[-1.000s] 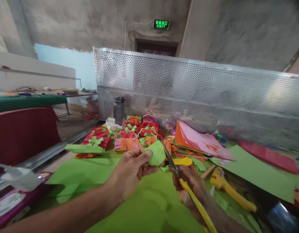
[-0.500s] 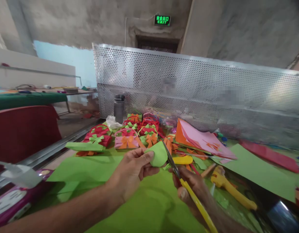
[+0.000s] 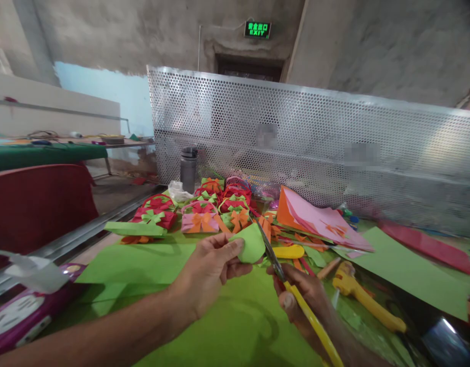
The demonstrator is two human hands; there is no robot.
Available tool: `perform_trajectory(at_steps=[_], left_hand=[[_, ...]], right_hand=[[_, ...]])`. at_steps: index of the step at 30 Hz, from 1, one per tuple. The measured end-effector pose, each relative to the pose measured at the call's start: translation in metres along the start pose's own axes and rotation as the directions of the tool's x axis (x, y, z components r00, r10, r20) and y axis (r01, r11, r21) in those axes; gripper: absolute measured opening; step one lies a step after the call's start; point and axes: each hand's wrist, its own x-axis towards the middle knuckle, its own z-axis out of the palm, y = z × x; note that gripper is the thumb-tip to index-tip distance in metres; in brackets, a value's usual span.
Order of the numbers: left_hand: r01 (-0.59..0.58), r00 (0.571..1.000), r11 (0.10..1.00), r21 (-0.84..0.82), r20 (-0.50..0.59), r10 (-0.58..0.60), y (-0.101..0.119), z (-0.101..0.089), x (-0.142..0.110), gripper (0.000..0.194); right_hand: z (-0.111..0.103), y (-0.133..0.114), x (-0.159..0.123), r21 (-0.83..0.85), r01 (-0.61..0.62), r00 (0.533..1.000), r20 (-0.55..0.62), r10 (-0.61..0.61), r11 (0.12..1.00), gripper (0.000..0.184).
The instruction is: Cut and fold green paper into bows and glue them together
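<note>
Between the thumb and fingers of my left hand (image 3: pixel 215 260) is a small piece of light green paper (image 3: pixel 253 245) with a rounded lower edge. My right hand (image 3: pixel 301 290) grips a pair of scissors (image 3: pixel 273 257) with yellow handles, its fingers partly hidden behind them. The dark blades point up and away from me, along the right edge of the green piece. Both hands are above a larger green sheet (image 3: pixel 219 326). Beyond them stand several small paper bags (image 3: pixel 200 223) in pink, red and green, with paper bows on their fronts.
At right lie a yellow glue gun (image 3: pixel 368 300), a green sheet (image 3: pixel 414 275) and a stack of pink and orange sheets (image 3: pixel 319 216). A grey bottle (image 3: pixel 188 171) stands by the perforated metal panel (image 3: pixel 314 127). A purple power strip (image 3: pixel 32 316) is at left.
The whole view has shifted slightly. Both hands keep nearly the same pose, with the scissors still against the right edge of the green paper piece.
</note>
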Motion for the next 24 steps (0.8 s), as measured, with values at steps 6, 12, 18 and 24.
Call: perform_trajectory(at_steps=[6, 12, 18, 24], left_hand=[[0.003, 1.000, 1.000, -0.003, -0.007, -0.003, 0.0004, 0.0011, 0.0011, 0.020], [0.002, 1.000, 1.000, 0.002, -0.013, -0.002, 0.0004, 0.0011, -0.0001, 0.014], [0.007, 1.000, 1.000, 0.000, -0.024, -0.007, 0.0009, 0.0021, -0.0001, 0.014], [0.006, 1.000, 1.000, 0.007, -0.025, -0.006, 0.0009, 0.0027, -0.0005, 0.017]], right_hand=[[0.0018, 0.0003, 0.0004, -0.009, -0.019, 1.000, -0.021, 0.019, 1.000, 0.061], [0.0027, 0.0020, -0.0002, -0.023, 0.018, 0.998, -0.052, -0.019, 1.000, 0.054], [0.0014, 0.0001, -0.0004, -0.092, 0.042, 0.998, -0.040, -0.046, 0.995, 0.047], [0.0004, 0.0027, -0.0010, -0.121, 0.028, 0.999, -0.040, -0.033, 0.992, 0.049]])
